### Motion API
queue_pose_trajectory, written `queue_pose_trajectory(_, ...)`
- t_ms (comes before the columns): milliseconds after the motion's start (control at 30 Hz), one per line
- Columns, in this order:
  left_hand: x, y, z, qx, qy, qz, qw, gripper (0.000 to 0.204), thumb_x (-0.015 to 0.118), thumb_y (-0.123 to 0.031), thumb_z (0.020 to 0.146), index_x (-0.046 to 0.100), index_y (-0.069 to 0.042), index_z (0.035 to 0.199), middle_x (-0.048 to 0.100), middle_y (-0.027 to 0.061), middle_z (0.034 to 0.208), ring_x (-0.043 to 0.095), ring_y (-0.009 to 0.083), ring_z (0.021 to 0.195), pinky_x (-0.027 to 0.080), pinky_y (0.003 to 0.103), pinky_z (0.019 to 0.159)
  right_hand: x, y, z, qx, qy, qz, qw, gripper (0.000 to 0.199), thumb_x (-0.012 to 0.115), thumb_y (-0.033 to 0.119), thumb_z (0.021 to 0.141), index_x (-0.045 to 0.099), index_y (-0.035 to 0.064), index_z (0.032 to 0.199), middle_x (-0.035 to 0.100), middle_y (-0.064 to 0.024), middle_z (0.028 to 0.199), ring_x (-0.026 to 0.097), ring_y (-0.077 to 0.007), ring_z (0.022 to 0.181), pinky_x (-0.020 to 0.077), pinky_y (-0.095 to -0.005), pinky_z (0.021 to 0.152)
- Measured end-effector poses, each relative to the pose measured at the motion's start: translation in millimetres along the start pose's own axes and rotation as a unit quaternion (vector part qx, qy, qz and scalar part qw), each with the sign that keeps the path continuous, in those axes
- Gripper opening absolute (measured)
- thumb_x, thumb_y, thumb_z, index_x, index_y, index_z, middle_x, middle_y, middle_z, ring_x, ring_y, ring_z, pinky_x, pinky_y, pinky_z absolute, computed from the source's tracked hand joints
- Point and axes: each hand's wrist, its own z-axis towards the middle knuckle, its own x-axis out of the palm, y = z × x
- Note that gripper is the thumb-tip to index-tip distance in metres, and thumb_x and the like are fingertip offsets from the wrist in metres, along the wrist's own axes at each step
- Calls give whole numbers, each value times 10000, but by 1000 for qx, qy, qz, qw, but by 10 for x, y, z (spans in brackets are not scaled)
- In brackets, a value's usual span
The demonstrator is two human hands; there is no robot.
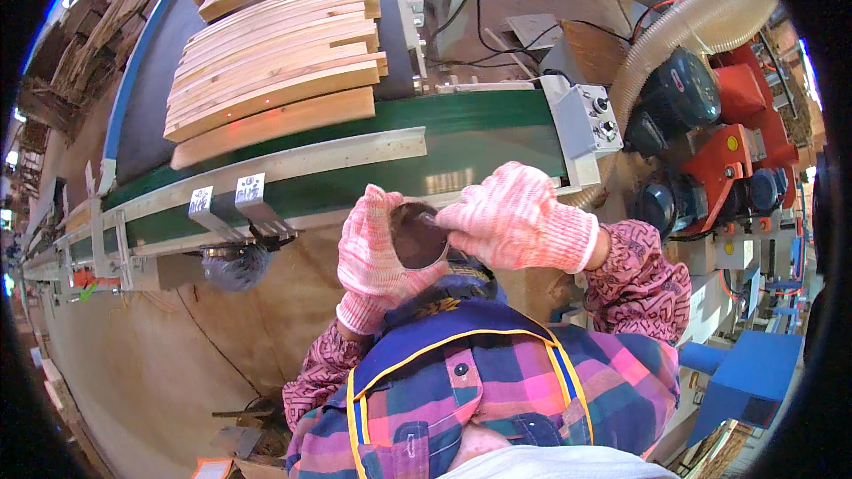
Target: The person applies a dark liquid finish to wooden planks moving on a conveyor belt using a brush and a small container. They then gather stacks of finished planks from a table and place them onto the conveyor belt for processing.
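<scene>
Both of my hands wear pink-and-white knit gloves and meet in front of my chest, just off the near edge of the green conveyor belt (497, 129). My left hand (368, 257) is closed round the side of a round, cup-like container (415, 241) with a brown inside and a thin pale rim. At its upper right rim, my right hand (519, 220) has its fingers pinched together. A small greyish piece shows at those fingertips; I cannot tell what it is.
Pale wooden boards (275, 62) lie side by side across the belts at upper left. A grey control box (586, 120) stands at the belt's right end. Beyond it are a ribbed clear hose (683, 27) and orange machinery with motors (728, 160). Metal brackets (257, 200) stick out at left.
</scene>
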Motion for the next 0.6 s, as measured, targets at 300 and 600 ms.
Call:
queue_pose_trajectory(300, -8, -16, 102, 13, 22, -23, 999, 1294, 926, -316, 526, 216, -82, 1583, 620, 150, 1209, 604, 378, 1092, 501, 484, 936, -89, -1, -104, -19, -9, -52, 998, 218, 696, 332, 818, 679, 204, 994, 622, -39, 708, 663, -268, 681, 481, -415, 612)
queue_pose_trajectory(600, 13, 0, 140, 5, 11, -8, 1000, 1394, 941, -309, 507, 120, -155, 1623, 625, 134, 1177, 613, 363, 1045, 519, 466, 894, -285, -7, -214, -36, -80, -76, 993, 118, 648, 269, 770, 615, 166, 818, 621, -27, 697, 669, -243, 672, 471, -403, 600)
